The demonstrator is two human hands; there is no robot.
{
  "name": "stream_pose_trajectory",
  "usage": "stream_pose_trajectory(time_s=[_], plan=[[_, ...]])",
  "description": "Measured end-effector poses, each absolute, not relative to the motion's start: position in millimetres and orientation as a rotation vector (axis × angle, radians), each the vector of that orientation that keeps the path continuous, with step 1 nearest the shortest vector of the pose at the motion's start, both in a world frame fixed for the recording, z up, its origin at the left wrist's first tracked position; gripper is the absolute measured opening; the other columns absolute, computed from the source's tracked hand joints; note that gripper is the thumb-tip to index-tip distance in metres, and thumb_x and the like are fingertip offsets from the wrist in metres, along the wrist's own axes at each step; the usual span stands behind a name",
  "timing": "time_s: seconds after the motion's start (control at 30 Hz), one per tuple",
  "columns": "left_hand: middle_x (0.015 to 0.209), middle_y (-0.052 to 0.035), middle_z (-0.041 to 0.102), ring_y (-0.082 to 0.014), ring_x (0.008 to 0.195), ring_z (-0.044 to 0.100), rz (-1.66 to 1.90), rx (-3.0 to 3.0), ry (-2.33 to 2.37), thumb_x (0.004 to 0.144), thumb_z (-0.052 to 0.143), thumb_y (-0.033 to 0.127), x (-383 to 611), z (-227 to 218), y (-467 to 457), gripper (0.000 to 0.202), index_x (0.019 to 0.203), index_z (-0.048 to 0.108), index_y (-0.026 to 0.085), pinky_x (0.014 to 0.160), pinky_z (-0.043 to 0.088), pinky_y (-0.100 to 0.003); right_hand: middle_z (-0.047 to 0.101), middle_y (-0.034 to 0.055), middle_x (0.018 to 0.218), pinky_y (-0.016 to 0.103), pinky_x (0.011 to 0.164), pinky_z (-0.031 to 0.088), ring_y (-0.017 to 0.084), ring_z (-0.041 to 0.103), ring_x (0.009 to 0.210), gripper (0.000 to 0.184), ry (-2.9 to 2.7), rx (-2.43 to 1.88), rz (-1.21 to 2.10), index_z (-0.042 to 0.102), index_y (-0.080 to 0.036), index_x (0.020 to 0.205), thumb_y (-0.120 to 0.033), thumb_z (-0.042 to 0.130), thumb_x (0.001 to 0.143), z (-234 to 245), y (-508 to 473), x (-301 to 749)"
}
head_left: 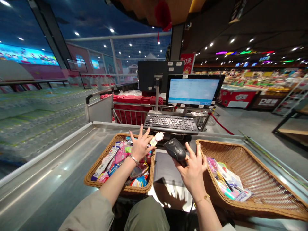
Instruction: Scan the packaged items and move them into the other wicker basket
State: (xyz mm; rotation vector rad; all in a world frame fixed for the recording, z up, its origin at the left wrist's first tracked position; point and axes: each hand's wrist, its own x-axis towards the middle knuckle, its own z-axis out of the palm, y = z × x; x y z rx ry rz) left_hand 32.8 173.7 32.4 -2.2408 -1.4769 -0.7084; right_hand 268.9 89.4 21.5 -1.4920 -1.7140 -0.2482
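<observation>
My left hand [140, 147] is over the left wicker basket [86, 179], three fingers spread. Between its thumb and index finger is a small item [157, 138] with a rounded white end and a pale strip; its kind is unclear. That basket is full of small colourful packets [121, 154]. My right hand [193, 170] grips a black handheld barcode scanner [176, 149], its head pointing left towards the small item. The scanner's handle is mostly hidden by the hand. Right of it, the right wicker basket [260, 163] holds a few packaged goods [227, 178] at its near left end.
A keyboard [171, 123] and a lit monitor [194, 90] stand ahead, with a dark second screen [154, 75] behind. Both baskets rest on a metal counter [55, 179]. A shopping trolley [128, 114] is beyond it. Stacked bottle packs [43, 118] stand at left.
</observation>
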Motion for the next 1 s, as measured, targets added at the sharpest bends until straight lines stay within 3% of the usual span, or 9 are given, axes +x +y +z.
stream_pose_trajectory(time_s=[0.23,0.73,1.0], plan=[[0.151,-0.0089,0.04,-0.0404,0.146,0.015,-0.743,-2.25,-1.467,0.082,0.063,0.05,42.4,37.7,176.3,0.042,0.117,0.065,0.028,0.105,-0.004,-0.081,0.051,0.0076,0.143,0.068,0.105,0.018,0.037,0.018,0.145,0.02,-1.763,-1.479,-0.279,0.07,-0.024,0.094,-0.035,0.058,0.082,24.0,87.5,270.3],[0.153,-0.0086,0.037,-0.0393,0.147,0.013,-0.745,-2.267,-1.445,0.085,0.06,0.051,48.3,36.4,181.4,0.042,0.118,0.065,0.026,0.105,-0.009,-0.08,0.049,0.0053,0.145,0.068,0.106,0.018,0.036,0.015,0.146,0.013,-1.813,-1.45,-0.278,0.068,-0.024,0.087,-0.032,0.062,0.08,23.1,87.8,274.4],[0.15,-0.0105,0.041,-0.0399,0.146,0.017,-0.804,-2.253,-1.39,0.082,0.064,0.048,52.6,37.4,181.5,0.041,0.117,0.065,0.026,0.104,-0.004,-0.082,0.049,0.0041,0.145,0.068,0.107,0.017,0.037,0.015,0.147,0.016,-1.829,-1.411,-0.266,0.068,-0.024,0.092,-0.032,0.064,0.079,20.8,88.0,277.5]])
